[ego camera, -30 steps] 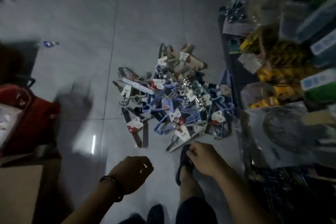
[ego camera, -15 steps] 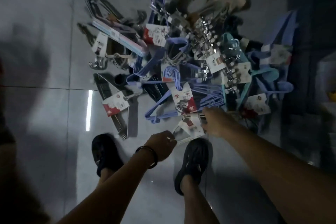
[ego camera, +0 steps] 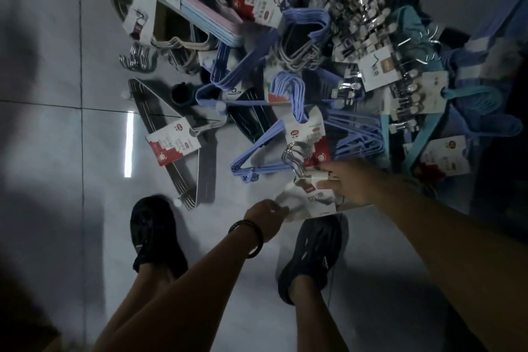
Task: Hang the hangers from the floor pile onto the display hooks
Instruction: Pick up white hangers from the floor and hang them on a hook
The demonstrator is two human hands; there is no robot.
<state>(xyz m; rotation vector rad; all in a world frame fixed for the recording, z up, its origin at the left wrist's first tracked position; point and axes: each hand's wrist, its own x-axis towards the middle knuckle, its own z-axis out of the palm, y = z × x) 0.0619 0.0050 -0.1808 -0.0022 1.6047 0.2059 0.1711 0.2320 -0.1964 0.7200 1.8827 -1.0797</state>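
1. Hands first: the right hand (ego camera: 353, 180) pinches the neck of a pale hanger pack (ego camera: 311, 200), thumb and forefinger closed on it just below its chrome hooks (ego camera: 295, 156). The left hand (ego camera: 267, 213), with a dark wristband (ego camera: 248, 233) on its wrist, is curled against the pack's near end. Its fingertips are hidden, so I cannot tell whether it truly grips or only touches.

2. Change: a second ago both hands hung curled and empty above the floor (ego camera: 57, 151), short of the pile (ego camera: 314, 51). Half a second ago the right hand had reached the pile's near edge while the left was just short of it. Now both meet the same pack, and the view has dropped much closer to the heap.

3. Position: the pale hanger pack lies at the pile's nearest edge, just ahead of the right shoe (ego camera: 311, 251). It looks partly tucked under the blue hangers (ego camera: 257, 157) and a red-and-white label.

4. Meaning: the pick-up step looks under way, but the pack does not yet look lifted. Nearly all of the pile is still on the floor, so the task is probably at an early stage.

5. Risk: the chrome hooks sit among blue wire loops, so a straight pull could drag neighbours along. The display hooks are out of view here.
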